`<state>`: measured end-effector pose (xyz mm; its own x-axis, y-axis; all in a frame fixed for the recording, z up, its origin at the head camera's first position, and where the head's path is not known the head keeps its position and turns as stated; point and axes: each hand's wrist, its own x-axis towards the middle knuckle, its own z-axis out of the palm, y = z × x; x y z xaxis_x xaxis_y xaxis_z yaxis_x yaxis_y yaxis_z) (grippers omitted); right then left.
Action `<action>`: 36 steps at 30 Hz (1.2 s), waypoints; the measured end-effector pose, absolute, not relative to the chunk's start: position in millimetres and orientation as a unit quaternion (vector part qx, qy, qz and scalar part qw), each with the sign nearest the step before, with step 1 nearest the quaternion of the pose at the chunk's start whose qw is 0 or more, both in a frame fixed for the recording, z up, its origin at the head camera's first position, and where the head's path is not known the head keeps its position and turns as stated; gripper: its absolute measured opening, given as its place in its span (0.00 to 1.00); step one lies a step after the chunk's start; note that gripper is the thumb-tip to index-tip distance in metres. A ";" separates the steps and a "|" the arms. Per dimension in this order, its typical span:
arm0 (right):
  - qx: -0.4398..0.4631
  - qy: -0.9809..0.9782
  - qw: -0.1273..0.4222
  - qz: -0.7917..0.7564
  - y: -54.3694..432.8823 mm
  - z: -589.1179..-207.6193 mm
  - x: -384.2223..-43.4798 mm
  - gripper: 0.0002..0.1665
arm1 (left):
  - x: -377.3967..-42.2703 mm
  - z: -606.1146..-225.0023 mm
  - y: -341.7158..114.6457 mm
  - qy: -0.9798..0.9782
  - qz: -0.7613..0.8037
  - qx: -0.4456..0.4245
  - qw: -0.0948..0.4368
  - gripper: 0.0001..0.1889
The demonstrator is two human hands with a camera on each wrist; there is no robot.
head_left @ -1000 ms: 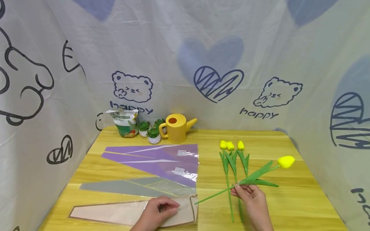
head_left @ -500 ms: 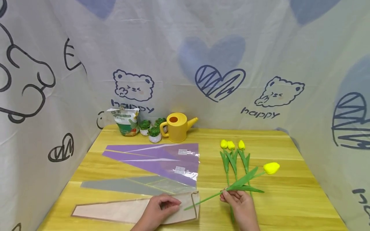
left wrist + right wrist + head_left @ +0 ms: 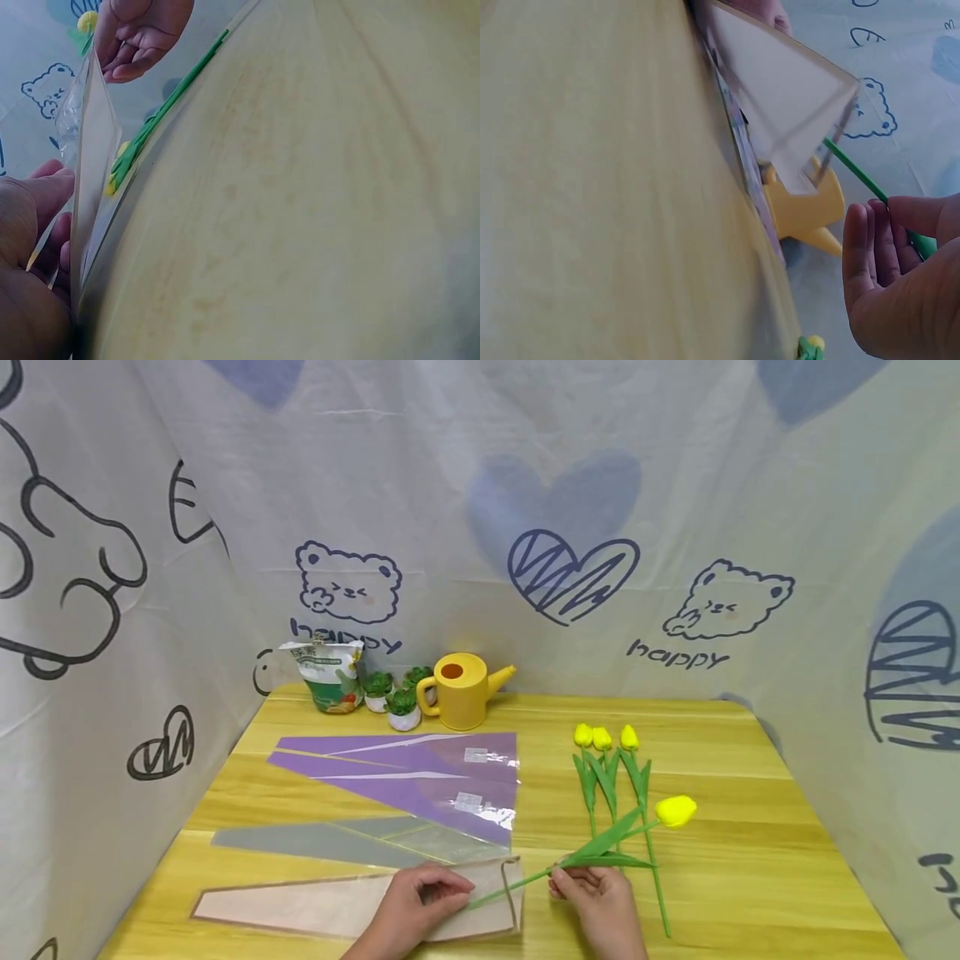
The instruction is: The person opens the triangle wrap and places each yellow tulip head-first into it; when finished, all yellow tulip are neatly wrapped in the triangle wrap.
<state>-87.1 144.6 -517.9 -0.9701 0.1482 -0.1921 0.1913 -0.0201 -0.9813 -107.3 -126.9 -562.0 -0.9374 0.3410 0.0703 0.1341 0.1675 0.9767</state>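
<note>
A beige flower wrapping sleeve point(image 3: 300, 906) with a brown edge lies at the table's front, its wide end raised. My left hand point(image 3: 420, 906) pinches it near that end; the left wrist view shows thumb and fingers at the film point(image 3: 94, 150). My right hand point(image 3: 600, 910) pinches the green stem of a yellow artificial tulip point(image 3: 677, 811) just below its leaves. The stem point(image 3: 859, 172) runs through the sleeve's wide mouth, and its tip sits near my left fingertips. Beyond my right hand lie three more yellow tulips point(image 3: 602, 739), their lower stems partly covered.
Purple sleeves point(image 3: 405, 777) and a grey sleeve point(image 3: 315, 842) lie flat behind the beige one. Along the back stand a white-green bag point(image 3: 330, 681), small potted succulents point(image 3: 403, 710) and a yellow watering can point(image 3: 461, 693). A printed cloth point(image 3: 450, 485) hangs around the table.
My right hand has moved left with the tulip, and the stem's tip has passed from the sleeve's mouth inward. My left hand stays at the sleeve.
</note>
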 end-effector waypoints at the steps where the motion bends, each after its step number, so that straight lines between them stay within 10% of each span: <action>1: 0.122 0.702 0.019 -0.702 143.4 -519.0 -86.6 0.10 | -107.2 -562.3 -126.1 0.760 0.625 0.160 0.079 0.08; 36: 0.099 0.763 0.020 -0.639 117.6 -528.8 -87.0 0.11 | -116.3 -563.1 -104.3 0.780 0.606 0.151 0.041 0.05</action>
<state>-87.0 117.6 -528.8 -0.9797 0.1251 -0.1567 0.1762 0.1637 -0.9706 -116.3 -104.3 -563.1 -0.9511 0.2849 0.1197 0.1862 0.2192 0.9578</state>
